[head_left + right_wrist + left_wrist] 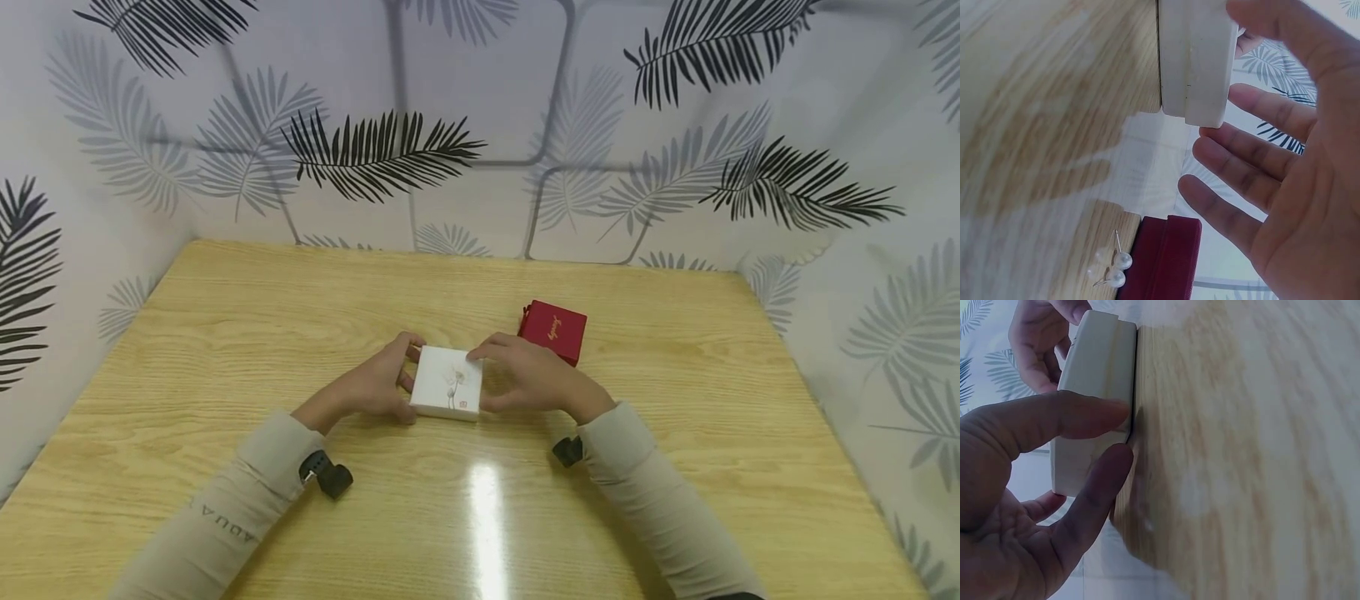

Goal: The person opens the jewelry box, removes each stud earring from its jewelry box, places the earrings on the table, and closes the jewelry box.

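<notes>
a white box with a flower printed on its lid sits on the wood-grain counter, between the two hands. the left hand grips its left side, thumb at the near corner; the right hand holds its right side with thumb and forefinger, other fingers spread. a red box with gold lettering lies just beyond the right hand, two pearl earrings near it.

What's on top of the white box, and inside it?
The white box has a printed flower and small reddish mark on its lid. The lid is on, so the inside is hidden.
</notes>
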`<state>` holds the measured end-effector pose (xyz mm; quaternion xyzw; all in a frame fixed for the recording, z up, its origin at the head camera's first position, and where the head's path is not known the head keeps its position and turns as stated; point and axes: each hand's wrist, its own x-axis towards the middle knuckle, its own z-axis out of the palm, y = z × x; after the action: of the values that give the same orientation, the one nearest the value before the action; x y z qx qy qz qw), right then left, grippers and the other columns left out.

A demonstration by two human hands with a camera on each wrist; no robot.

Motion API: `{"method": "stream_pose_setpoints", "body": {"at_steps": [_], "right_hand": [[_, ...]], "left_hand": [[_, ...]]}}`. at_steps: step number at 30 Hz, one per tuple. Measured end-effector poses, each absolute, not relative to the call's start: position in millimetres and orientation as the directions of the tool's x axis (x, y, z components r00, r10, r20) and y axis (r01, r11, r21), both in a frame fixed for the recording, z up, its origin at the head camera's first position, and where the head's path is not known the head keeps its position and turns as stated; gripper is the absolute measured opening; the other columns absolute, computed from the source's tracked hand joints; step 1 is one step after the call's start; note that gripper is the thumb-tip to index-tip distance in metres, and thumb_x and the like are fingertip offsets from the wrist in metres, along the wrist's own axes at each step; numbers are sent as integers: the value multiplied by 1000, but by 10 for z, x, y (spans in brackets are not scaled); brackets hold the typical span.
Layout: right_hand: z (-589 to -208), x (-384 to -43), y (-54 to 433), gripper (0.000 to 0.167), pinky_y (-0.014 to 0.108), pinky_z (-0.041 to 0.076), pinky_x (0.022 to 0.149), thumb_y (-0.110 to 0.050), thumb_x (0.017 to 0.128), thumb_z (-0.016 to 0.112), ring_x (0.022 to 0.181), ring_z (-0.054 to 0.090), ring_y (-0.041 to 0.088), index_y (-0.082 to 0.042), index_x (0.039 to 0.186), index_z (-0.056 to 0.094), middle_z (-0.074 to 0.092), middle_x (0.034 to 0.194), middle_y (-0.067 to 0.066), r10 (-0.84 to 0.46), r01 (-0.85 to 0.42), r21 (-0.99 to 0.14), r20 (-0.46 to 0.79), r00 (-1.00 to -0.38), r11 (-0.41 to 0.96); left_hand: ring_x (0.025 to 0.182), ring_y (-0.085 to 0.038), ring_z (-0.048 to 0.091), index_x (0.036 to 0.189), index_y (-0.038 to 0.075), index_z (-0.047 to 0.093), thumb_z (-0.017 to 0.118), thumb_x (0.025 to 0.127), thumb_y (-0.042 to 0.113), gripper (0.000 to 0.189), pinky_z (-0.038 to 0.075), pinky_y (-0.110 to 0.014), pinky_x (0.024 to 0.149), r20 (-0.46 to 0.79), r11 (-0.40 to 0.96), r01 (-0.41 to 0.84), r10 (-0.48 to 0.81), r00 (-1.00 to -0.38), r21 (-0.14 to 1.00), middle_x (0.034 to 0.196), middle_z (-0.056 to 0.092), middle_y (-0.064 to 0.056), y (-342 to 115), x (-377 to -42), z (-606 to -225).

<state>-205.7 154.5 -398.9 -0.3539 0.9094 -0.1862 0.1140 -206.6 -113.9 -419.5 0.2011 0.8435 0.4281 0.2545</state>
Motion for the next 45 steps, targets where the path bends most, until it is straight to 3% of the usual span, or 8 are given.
{"method": "stream_pose_setpoints", "body": {"at_steps": [6, 16, 28, 45], "right_hand": [[-3971, -2036, 1516, 66, 42, 48, 105, -41, 79, 77, 126, 54, 20, -16, 137, 57, 57, 137, 3, -685, -586, -448, -88, -723, 676], [-4000, -2009, 1437, 69, 41, 50, 103, -46, 79, 78, 126, 53, 20, -18, 138, 56, 57, 137, 4, -694, -595, -449, -81, -715, 666], [-4014, -1970, 1255, 72, 35, 50, 96, -40, 79, 81, 121, 53, 19, -20, 142, 54, 55, 140, 3, -693, -576, -475, -104, -713, 665], [-3917, -1880, 1060, 82, 35, 52, 87, -40, 73, 87, 113, 54, 19, -19, 144, 52, 56, 139, 5, -663, -551, -444, -142, -735, 706]], "left_hand": [[102, -26, 61, 149, 1, 22, 82, 68, -8, 101, 54, -31, 79, -255, 552, 110, 542, -801, 826, 145, 39, -24, -1142, -2037, -4220], [104, -28, 62, 148, 0, 21, 82, 70, -7, 100, 56, -31, 77, -264, 545, 104, 553, -790, 832, 146, 37, -25, -1144, -1989, -4194], [106, -27, 62, 149, 2, 21, 83, 69, -4, 102, 54, -32, 83, -263, 519, 70, 540, -800, 852, 145, 39, -22, -1133, -1908, -4205], [109, -28, 61, 151, 3, 19, 84, 69, -3, 104, 54, -32, 82, -254, 494, 59, 542, -801, 868, 146, 37, -21, -1160, -1824, -4241]]}}
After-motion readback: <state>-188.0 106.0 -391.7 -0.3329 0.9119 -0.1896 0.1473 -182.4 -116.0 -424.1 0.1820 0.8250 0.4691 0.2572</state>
